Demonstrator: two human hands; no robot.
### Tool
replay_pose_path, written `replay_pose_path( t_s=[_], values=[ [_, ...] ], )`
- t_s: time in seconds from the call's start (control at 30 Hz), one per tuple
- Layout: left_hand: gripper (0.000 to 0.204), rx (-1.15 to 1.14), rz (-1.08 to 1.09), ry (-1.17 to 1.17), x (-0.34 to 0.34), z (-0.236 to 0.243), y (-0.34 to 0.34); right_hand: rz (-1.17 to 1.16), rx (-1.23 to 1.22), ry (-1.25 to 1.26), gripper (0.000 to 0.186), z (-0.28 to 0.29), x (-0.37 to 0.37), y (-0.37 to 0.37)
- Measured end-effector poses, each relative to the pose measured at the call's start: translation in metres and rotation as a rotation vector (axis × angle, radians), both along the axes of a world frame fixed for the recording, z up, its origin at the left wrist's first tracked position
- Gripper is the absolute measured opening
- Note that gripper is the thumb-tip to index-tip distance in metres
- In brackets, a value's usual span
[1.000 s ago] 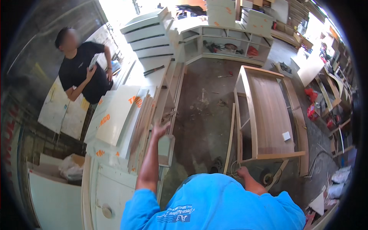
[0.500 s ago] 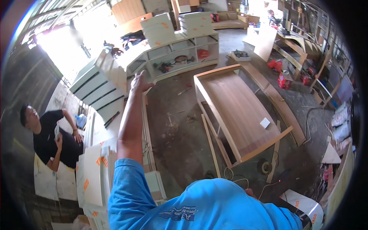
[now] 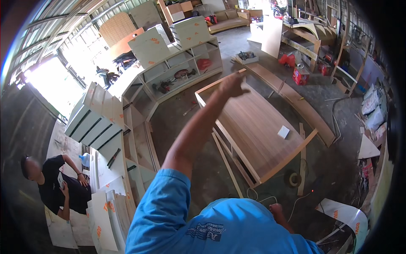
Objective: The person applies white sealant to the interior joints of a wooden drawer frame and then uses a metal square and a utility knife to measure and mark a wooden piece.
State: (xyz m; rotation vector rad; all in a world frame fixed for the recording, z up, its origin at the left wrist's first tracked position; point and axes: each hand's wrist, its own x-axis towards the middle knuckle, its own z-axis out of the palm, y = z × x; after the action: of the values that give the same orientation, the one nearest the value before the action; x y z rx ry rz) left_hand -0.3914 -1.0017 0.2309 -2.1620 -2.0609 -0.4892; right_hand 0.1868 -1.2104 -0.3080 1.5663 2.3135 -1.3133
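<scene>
Your left hand (image 3: 233, 86) spreads empty fingers before the wooden cabinet's (image 3: 257, 127) far end; your right hand's (image 3: 276, 209) grip I cannot tell.

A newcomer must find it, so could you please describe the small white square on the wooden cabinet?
Start at the large wooden cabinet in the middle of the view. Toward its near right corner, on the brown panel, lies the small white square, the only white object there.

Left grip (image 3: 232, 87) hides part of wooden cabinet (image 3: 260, 129). Right grip (image 3: 277, 209): finger pose unclear. Lower edge cuts blue shirt (image 3: 245, 224). Shelf items (image 3: 163, 87) too small to identify.
</scene>
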Motion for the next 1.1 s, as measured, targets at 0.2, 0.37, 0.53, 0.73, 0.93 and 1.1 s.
replay_pose_path(
  t_s=[0.2, 0.37, 0.53, 0.73, 0.93, 1.1],
  values=[
    [0.048, -0.285, -0.210, -0.356, 0.049, -0.307, -0.139, 0.497, 0.279, -0.332, 0.028, -0.027, 0.017, -0.024],
    [0.049, -0.572, 0.350, -0.530, 0.056, -0.381, -0.322, 0.409, 0.203, -0.296, 0.036, -0.022, 0.000, -0.040],
    [0.030, -0.470, 0.584, -1.033, 0.066, -0.315, -0.314, -0.317, -0.067, -0.093, 0.045, 0.035, -0.073, 0.004],
    [0.031, -0.300, 0.194, -1.456, 0.132, -0.213, -0.240, -0.058, 0.093, 0.410, 0.062, 0.174, -0.216, 0.097],
    [0.033, -0.515, 0.028, -1.380, 0.150, -0.168, -0.226, 0.094, -0.123, 0.616, 0.097, 0.293, -0.278, 0.095],
    [0.034, -0.617, -0.025, -1.260, 0.154, -0.179, -0.243, 0.132, 0.145, 0.565, 0.114, 0.290, -0.272, 0.072]
  ],
)
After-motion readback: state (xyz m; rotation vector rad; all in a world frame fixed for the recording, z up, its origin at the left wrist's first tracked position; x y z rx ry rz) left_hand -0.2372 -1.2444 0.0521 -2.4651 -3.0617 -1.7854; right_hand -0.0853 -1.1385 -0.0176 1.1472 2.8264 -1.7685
